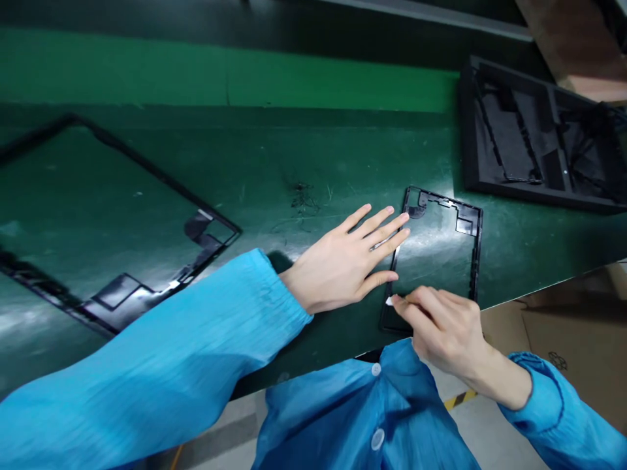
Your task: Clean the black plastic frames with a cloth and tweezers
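A thin black rectangular frame [476,254] lies on the green table in front of my body. Along its left side my left hand [350,258] is stretched out, fingers spread, with the fingertips at the rim. My right hand [443,323] is closed in a pinch over the frame's lower left part, covering some of the lower edge. A small white piece [390,301] pokes out from between thumb and forefinger; its kind is too small to make out.
A larger-looking black frame [147,173] lies at the left, partly behind my left sleeve. At the back right stands a black foam tray [539,189] with black frames inside. Small dark scraps [304,198] lie mid-table. Below the table's right edge is a cardboard box [578,339].
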A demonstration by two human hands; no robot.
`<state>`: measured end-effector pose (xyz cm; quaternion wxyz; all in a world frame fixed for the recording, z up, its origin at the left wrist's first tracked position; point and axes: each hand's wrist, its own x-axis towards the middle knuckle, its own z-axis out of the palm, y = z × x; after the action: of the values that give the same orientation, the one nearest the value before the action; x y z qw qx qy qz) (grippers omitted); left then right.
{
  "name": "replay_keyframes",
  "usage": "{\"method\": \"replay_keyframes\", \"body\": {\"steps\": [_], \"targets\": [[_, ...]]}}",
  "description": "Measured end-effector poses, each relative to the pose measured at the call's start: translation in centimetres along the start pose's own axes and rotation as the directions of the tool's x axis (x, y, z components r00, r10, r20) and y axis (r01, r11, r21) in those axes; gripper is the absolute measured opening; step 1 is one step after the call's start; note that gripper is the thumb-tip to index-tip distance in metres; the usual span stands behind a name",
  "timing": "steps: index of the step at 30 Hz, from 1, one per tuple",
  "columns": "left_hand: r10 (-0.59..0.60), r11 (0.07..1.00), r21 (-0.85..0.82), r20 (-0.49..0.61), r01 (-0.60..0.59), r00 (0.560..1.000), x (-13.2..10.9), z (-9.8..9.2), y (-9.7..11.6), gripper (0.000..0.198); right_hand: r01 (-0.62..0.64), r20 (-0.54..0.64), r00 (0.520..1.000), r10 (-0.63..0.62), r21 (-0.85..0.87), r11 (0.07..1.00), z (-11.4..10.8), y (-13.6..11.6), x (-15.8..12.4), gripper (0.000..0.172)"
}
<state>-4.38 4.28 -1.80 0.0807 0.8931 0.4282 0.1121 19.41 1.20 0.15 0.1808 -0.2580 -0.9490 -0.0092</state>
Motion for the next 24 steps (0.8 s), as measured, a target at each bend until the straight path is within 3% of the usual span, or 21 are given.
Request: {"method": "replay_keyframes", "body": {"steps": [4,10,15,24], "targets": [[0.002,1.0,0.0,0.0,-0.002,1.0,0.1,0.1,-0.1,0.068,-0.04,-0.03,0.999,0.039,-0.033,0.999,0.4,0.6,0.1,0.013],[-0.003,1.0,0.004,-0.005,0.003,1.0,0.1,0.3,-0.1,0.068,0.003,0.027,1.0,-0.005,0.05,0.999,-0.2,-0.8,-0.9,0.013],[-0.005,1.0,-0.019,-0.01,0.005,1.0,0.2,0.2,0.0,0.068,-0.051,-0.03,0.998,0.053,0.072,0.996,-0.1,-0.2,-0.4,0.016],[-0.003,1.0,-0.021,0.004,0.003,1.0,0.1,0.2,-0.1,0.069,-0.071,0.007,0.997,0.071,-0.006,0.997,-0.3,-0.1,-0.1,0.015]]}}
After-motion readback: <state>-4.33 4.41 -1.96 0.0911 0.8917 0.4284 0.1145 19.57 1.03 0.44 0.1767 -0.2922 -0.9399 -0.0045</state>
